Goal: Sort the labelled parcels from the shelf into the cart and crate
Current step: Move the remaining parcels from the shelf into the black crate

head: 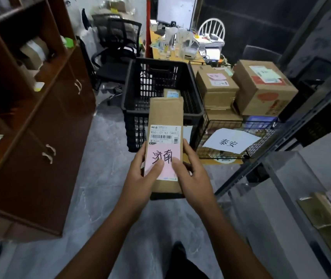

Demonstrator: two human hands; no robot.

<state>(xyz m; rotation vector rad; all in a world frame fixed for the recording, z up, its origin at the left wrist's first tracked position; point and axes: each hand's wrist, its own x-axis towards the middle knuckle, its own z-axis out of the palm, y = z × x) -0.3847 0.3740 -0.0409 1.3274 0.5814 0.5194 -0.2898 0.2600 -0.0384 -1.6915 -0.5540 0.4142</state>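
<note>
I hold a long brown cardboard parcel (165,113) in front of me with both hands, its far end over the near rim of the black plastic crate (129,93). It carries a white shipping label and a pink note with handwritten characters. My left hand (140,178) grips its left side, thumb on the pink note. My right hand (192,178) grips its right side. One small labelled parcel (171,93) lies inside the crate. To the right stands a wire cart (231,125) holding several labelled boxes and bearing a white paper sign.
A brown wooden cabinet (39,117) stands at the left. A metal shelf (301,178) at the right holds more parcels (329,208). A black office chair (118,49) and a cluttered desk (180,47) lie behind the crate. Grey floor lies between cabinet and shelf.
</note>
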